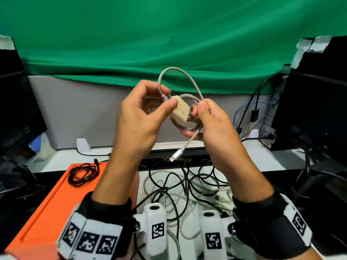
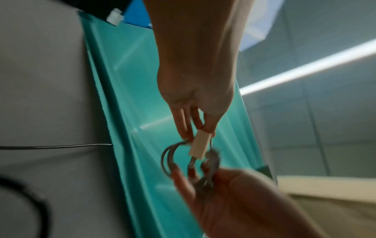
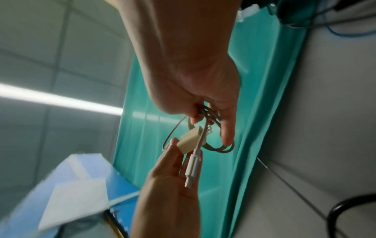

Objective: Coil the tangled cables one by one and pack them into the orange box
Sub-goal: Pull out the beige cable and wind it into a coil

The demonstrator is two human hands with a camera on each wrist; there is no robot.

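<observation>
Both hands are raised above the table with a beige braided cable (image 1: 187, 79) between them. My left hand (image 1: 148, 111) pinches the cable's beige plug block (image 1: 180, 110) between thumb and fingers. My right hand (image 1: 208, 117) grips the cable's gathered loops (image 1: 195, 126); a silver connector (image 1: 175, 155) dangles below. The wrist views show the block (image 2: 200, 145) (image 3: 188, 141) and the connector (image 3: 192, 167) close up. The orange box (image 1: 47, 209) lies at lower left with a coiled black cable (image 1: 82, 174) in it. A tangle of black and white cables (image 1: 180, 192) lies on the table under my wrists.
Black monitors (image 1: 16, 102) and a computer tower (image 1: 315, 109) flank the table. A green cloth (image 1: 169, 34) hangs behind over a grey partition (image 1: 84, 113). Black and blue cables (image 1: 247, 109) trail at right.
</observation>
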